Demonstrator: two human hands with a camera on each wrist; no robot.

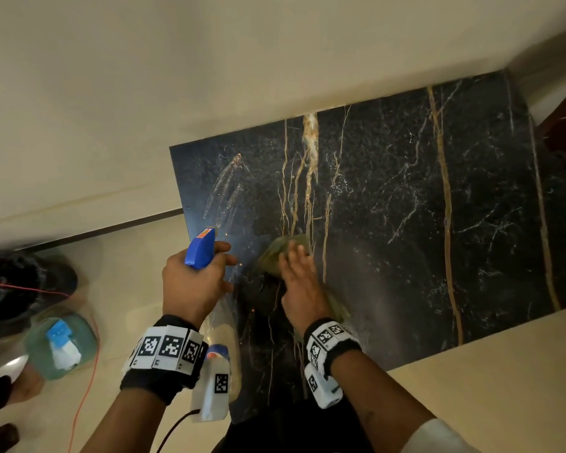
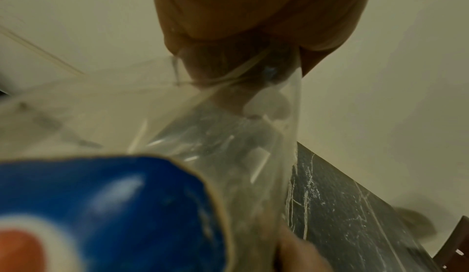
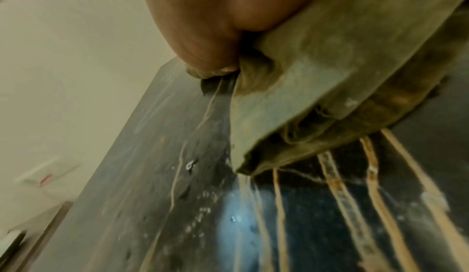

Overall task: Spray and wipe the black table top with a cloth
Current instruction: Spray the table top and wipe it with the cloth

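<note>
The black marble table top with gold and white veins fills the middle of the head view. My left hand grips a clear spray bottle with a blue trigger head, held at the table's left edge; spray droplets streak the surface. The bottle's clear body and blue label fill the left wrist view. My right hand lies with straight fingers on an olive-green cloth and presses it to the wet table. In the right wrist view the cloth is bunched under my palm.
A cream wall borders the table's far side. A beige floor lies at left, with a second bottle with a blue cap, dark shoes and a red cord. A beige surface adjoins the table at right.
</note>
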